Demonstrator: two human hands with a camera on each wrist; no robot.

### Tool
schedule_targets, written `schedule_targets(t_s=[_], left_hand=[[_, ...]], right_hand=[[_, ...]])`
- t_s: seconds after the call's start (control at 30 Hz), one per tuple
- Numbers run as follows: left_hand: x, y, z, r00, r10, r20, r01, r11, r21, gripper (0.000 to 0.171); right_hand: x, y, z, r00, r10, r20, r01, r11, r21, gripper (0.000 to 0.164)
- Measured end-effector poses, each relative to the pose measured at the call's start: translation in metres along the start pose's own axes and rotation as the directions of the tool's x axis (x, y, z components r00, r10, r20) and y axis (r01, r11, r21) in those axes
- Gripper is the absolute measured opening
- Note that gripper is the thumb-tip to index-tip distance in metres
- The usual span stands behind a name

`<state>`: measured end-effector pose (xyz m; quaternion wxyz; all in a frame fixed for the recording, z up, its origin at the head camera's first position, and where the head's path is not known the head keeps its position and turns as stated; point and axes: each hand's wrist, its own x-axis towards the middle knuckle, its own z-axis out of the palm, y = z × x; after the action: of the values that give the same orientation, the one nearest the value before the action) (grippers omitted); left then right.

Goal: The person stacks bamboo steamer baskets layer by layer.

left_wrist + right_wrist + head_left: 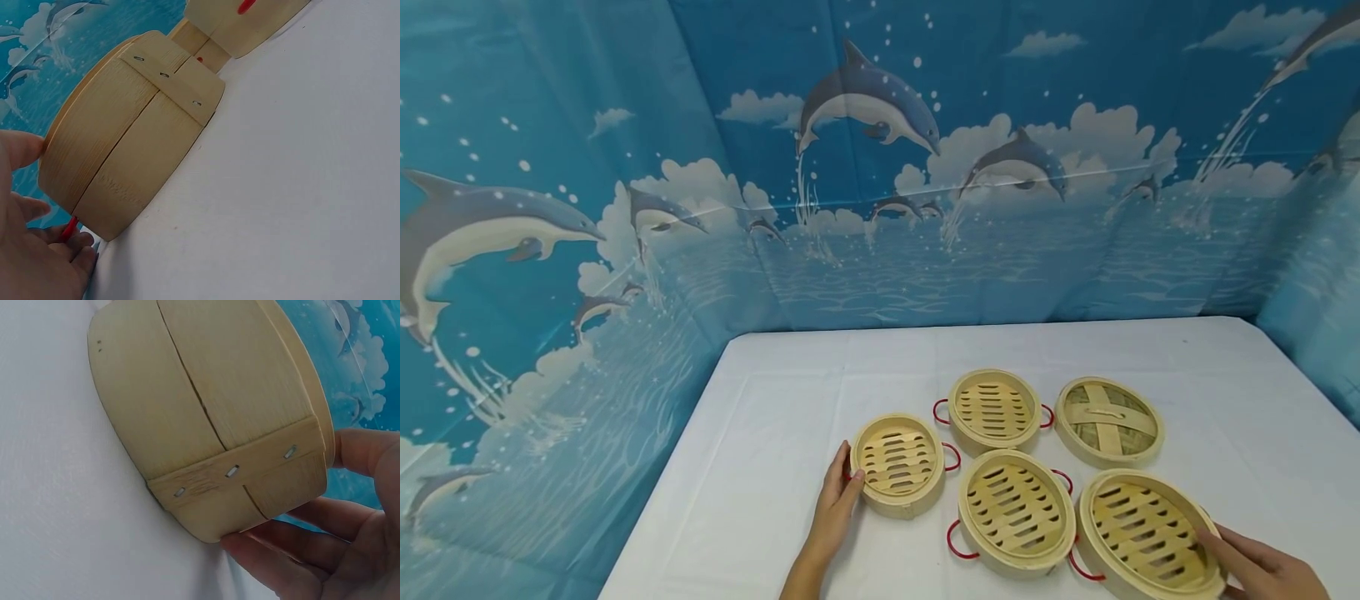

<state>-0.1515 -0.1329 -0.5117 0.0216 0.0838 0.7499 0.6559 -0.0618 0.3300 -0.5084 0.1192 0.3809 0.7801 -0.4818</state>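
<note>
Right hand (pixel 1273 573) grips a large steamer (pixel 1147 533), left hand (pixel 835 507) a small steamer (pixel 898 463), white tabletop (pixel 752 467) spreading wide toward its left edge (pixel 667 471).

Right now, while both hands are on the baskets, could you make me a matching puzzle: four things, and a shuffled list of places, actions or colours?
1. Left hand
2. Right hand
3. Lid
4. Basket handles

A. Red
B. Holding the rightmost slatted basket
C. Holding the leftmost slatted basket
D. Just right of the rearmost slatted basket

Pairs: 1-C, 2-B, 3-D, 4-A
</note>
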Motion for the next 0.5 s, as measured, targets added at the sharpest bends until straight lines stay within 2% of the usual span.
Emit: schedule_targets(t_s=[0.2, 0.5], left_hand=[[-0.0003, -0.0017, -0.0001, 1.0, 0.003, -0.007, -0.003, 1.0, -0.01, 0.061], [0.0004, -0.0027, 0.0003, 1.0, 0.013, -0.018, -0.013, 1.0, 0.01, 0.057]], right_hand=[[0.0029, 0.002, 0.0009, 0.999, -0.028, -0.037, 0.028, 1.0, 0.011, 0.085], [-0.0036, -0.002, 0.0014, 0.996, -0.068, -0.061, 0.067, 0.998, -0.017, 0.077]])
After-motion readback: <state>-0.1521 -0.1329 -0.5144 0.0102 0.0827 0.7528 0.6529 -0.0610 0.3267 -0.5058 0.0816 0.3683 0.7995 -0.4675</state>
